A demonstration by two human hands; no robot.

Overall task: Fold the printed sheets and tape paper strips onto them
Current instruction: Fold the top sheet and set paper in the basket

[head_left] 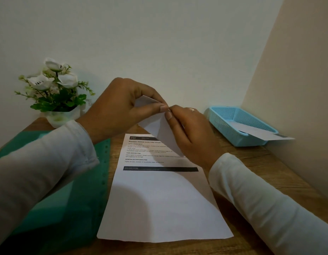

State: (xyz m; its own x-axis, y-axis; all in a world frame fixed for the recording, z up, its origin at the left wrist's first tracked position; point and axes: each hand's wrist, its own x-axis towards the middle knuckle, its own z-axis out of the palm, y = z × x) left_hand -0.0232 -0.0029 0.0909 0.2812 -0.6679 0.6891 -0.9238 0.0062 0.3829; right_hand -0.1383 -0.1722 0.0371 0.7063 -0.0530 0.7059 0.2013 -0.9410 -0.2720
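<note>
Nearest, one printed sheet (156, 203) lies flat and unfolded on the wooden table (260, 162). Above it, the left hand (119, 109) and right hand (189, 129) both pinch a small folded paper (159, 130). Another paper (260, 133) sits in the blue basket (224, 124). No tape shows, so taping likely remains.

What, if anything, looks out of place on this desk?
Only the loose sheet in the blue basket: its end pokes out over the rim toward the right wall. Nothing looks spilled or torn.

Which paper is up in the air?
The folded paper, held up off the table. The printed sheet lies flat on the table, and the third paper rests in the blue basket.
</note>
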